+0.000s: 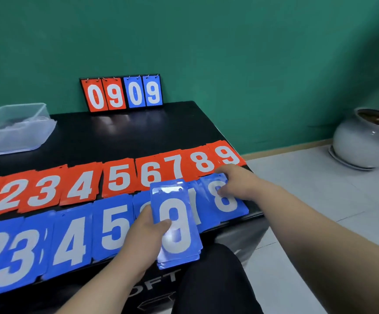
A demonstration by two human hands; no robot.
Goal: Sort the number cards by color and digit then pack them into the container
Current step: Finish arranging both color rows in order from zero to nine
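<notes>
Two rows of number-card piles lie on the black table (120,137): red piles from 1 to 9 (120,177) behind, blue piles from 2 to 8 (70,241) in front. My left hand (145,232) grips a small stack of blue 9 cards (176,225) above the table's front edge, thumb across the digit. My right hand (236,180) rests on the blue 8 pile (227,205) at the right end, fingers curled at its top edge. The clear plastic container (14,128) stands at the back left.
A flip scoreboard (121,92) showing 0 9 0 9 leans against the green wall at the table's back. To the right of the table, a white plant pot (363,139) stands on the tiled floor. My dark trouser leg (213,279) is below the table's front edge.
</notes>
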